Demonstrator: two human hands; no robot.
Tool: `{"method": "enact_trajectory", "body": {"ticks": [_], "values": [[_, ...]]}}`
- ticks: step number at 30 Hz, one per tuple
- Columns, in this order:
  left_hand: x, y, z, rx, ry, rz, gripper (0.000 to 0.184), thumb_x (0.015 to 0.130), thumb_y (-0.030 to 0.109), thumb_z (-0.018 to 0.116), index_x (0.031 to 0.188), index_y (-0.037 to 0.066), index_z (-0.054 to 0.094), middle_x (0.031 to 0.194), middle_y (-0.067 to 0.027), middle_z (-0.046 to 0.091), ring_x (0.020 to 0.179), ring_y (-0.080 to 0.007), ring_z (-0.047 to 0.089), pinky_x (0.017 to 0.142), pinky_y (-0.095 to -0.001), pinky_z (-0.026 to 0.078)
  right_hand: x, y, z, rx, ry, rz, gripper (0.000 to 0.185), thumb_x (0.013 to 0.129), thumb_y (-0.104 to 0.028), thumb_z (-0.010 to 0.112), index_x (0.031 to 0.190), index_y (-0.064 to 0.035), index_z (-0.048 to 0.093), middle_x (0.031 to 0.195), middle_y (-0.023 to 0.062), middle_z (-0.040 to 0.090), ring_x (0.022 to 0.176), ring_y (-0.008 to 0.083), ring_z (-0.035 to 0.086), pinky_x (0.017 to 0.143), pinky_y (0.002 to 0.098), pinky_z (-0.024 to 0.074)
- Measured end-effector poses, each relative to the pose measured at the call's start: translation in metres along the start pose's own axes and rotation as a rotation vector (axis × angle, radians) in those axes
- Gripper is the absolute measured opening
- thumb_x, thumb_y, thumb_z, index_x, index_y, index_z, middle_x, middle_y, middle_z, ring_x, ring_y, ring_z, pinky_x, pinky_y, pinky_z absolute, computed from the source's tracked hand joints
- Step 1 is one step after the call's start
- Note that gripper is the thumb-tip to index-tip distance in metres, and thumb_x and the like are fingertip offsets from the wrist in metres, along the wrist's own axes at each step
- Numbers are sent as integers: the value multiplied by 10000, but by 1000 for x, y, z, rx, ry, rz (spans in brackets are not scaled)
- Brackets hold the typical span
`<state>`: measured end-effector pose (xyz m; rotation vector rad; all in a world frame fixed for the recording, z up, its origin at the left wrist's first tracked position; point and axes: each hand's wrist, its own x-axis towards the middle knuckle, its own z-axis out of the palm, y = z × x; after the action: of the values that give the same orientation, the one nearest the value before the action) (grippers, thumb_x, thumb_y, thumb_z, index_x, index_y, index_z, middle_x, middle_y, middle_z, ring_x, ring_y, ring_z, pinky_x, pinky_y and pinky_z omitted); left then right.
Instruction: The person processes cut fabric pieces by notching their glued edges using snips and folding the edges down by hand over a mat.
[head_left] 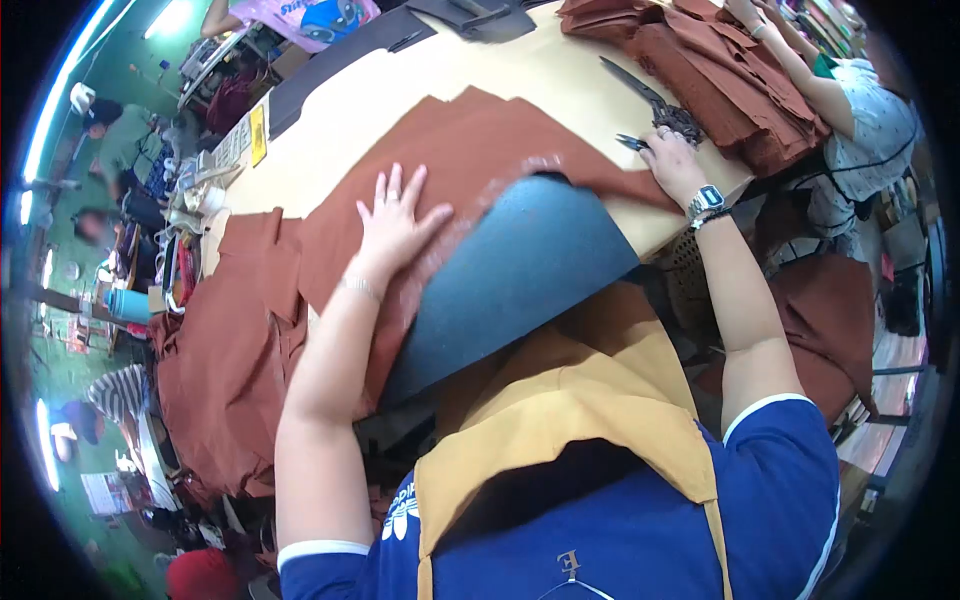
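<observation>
My left hand (395,222) lies flat with fingers spread on a brown sheet of leather-like material (470,135). Beside it is a dark blue-grey board (515,270) with a curved upper edge, bordered by the brown sheet. My right hand (675,165), with a watch at the wrist, is closed around a small pointed metal tool (632,142) near the sheet's right corner. The tool's exact kind is hard to make out. Large shears (640,85) with dark wrapped handles lie just beyond that hand.
A pale tabletop (350,110) carries the work. Stacked brown pieces (710,85) lie at the far right, by a co-worker in a light top (865,130). More brown material (225,370) hangs over the left edge. Dark pieces (480,20) lie at the back.
</observation>
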<state>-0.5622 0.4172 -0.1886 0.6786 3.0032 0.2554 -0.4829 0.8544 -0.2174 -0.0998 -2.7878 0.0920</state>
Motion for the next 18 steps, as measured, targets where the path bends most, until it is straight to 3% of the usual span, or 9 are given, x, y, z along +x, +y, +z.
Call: {"method": "enact_trajectory", "body": {"ticks": [5,6,7,9,11,13,14,15,18], "values": [[30,-23,-16,-225,207,-129,811,918,644,459,1537,170,238,1602,-185,151,1482,-358,134,1125,-669,98,18,28,7,158,-47,146,256,944,-141,389,1056,-28,588,995,261,621,970,419,601,859,493,480],[22,-25,-24,-308,245,-136,807,920,642,455,1537,168,239,1602,-183,152,1482,-350,141,1125,-669,99,20,32,-2,205,-13,340,268,950,-147,394,1100,-39,587,1036,251,641,992,413,616,851,480,494],[6,-36,-31,-301,330,-44,728,940,569,489,1497,128,331,1551,-208,283,1446,-349,256,1144,-577,200,15,33,-16,336,115,323,278,957,-168,416,1140,-55,591,1090,243,644,1034,406,615,865,470,495],[-63,-18,-67,-208,490,-28,456,927,383,606,1205,22,599,1179,-222,607,1105,-376,589,919,-414,476,11,25,-38,537,222,286,304,968,-300,512,1123,-57,609,970,167,675,888,304,661,777,398,508],[-125,-18,-73,-166,400,-264,368,881,357,671,1019,19,630,948,-151,638,883,-339,632,784,-433,498,4,-13,-55,665,164,201,338,949,-357,584,1098,-56,620,882,95,660,776,202,627,699,336,490],[-173,-25,-55,-131,286,-316,398,802,366,744,968,20,637,916,-140,638,861,-326,629,769,-425,498,-3,-73,-75,627,-15,100,361,929,-370,637,1089,-47,615,852,31,619,742,106,548,659,277,453],[-187,-14,-43,-415,319,-345,462,709,389,808,926,17,640,902,-131,640,827,-317,626,738,-420,494,-2,-91,-53,715,-107,15,372,858,-400,714,1007,-64,658,665,3,561,582,119,496,554,303,421],[-198,-12,-31,-250,239,-327,511,669,405,833,922,3,644,935,-144,646,867,-329,623,753,-425,491,-8,-126,-66,746,-273,-21,360,853,-374,724,1012,-59,654,628,6,539,575,129,501,535,323,414],[-202,19,-11,65,450,-103,478,779,348,773,998,-53,632,1026,-219,636,960,-371,593,869,-418,473,-23,-199,-50,957,-416,-337,282,855,-301,718,907,-29,661,800,183,677,725,320,667,684,378,531]]}}
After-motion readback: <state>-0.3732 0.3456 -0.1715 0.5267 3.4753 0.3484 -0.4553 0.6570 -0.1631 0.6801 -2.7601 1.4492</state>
